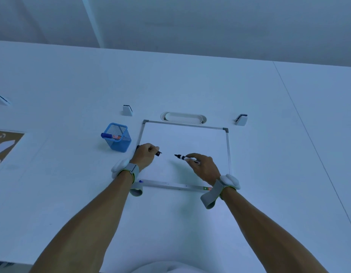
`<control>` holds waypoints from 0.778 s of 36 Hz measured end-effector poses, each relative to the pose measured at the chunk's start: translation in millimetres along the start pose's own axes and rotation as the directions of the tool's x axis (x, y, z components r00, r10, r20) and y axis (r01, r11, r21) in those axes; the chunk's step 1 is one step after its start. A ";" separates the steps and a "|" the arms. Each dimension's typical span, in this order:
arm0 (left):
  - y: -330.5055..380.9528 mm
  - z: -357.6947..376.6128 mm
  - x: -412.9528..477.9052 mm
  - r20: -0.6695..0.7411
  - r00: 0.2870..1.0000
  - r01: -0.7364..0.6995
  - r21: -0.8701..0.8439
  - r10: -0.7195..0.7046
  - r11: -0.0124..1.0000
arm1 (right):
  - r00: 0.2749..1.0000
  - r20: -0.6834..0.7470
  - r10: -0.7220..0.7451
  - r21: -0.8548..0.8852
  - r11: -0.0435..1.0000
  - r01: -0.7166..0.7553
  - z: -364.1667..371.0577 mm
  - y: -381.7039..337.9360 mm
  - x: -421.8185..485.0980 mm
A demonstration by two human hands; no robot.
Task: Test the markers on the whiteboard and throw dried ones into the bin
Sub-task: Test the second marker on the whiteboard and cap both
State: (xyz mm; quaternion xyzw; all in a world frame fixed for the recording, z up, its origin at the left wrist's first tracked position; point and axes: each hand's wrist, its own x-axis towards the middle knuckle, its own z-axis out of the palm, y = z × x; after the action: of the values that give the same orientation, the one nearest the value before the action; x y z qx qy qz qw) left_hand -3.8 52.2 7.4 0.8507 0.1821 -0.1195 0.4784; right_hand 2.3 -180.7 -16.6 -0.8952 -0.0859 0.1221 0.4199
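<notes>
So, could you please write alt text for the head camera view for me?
A right hand holds an uncapped black marker over a blank whiteboard while the left hand grips its cap. A blue mesh cup with a blue marker stands beside the board.

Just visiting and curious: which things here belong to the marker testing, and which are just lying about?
Job: whiteboard, black marker in the right hand, cap in the left hand, blue marker across the blue mesh basket.
Lying about: white oval tray, white clips, brown card.
</notes>
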 end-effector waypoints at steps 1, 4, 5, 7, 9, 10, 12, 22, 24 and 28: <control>-1.5 -1.2 -0.4 -0.004 1.000 0.004 -0.001 -0.004 1.000 | 1.000 -0.012 0.001 -0.005 1.000 -0.001 -0.3 -2.1 0.8; -6.9 -2.1 -1.5 -0.002 1.000 0.019 0.007 -0.019 1.000 | 0.998 0.044 0.042 -0.022 0.999 -0.041 0.1 -7.8 1.6; -7.7 -1.8 -2.3 -0.001 1.000 0.020 0.009 -0.020 1.000 | 0.997 0.056 0.055 -0.022 0.998 -0.054 0.5 -9.2 2.1; -8.2 -1.1 -3.8 0.000 1.000 0.013 0.008 -0.013 1.000 | 0.997 0.046 0.054 -0.034 0.998 -0.053 1.7 -11.6 3.4; -7.7 -1.0 -4.8 0.001 1.000 0.007 0.006 -0.007 1.000 | 0.999 0.038 0.034 -0.051 0.998 -0.032 3.8 -13.6 4.0; -7.5 -1.2 -5.2 -0.001 1.000 0.007 0.006 -0.007 1.000 | 0.998 0.047 0.032 -0.055 0.998 -0.030 4.8 -14.3 3.9; -6.8 -1.9 -5.8 -0.005 1.000 0.004 0.009 -0.004 1.000 | 0.997 0.064 0.047 -0.060 0.997 -0.043 6.3 -14.9 3.2; -10.2 -2.6 -8.5 -0.024 1.000 0.011 0.011 -0.010 1.000 | 0.994 0.044 0.096 -0.164 0.982 -0.088 -1.6 -18.2 5.7; -10.1 -2.6 -10.6 -0.024 1.000 0.012 0.009 -0.011 1.000 | 0.991 0.010 0.130 -0.167 0.978 -0.127 -5.3 -15.1 7.0; -13.0 -4.5 -11.6 -0.030 0.999 0.020 0.004 -0.019 1.000 | 0.986 -0.013 0.168 -0.149 0.974 -0.168 -11.3 -7.9 6.3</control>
State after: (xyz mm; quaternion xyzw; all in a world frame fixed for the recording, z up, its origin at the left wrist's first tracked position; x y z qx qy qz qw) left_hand -19.7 60.0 4.1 0.8517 0.1973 -0.1118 0.4724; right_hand 11.1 -182.3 -4.4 -0.9283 -0.0188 0.1504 0.3396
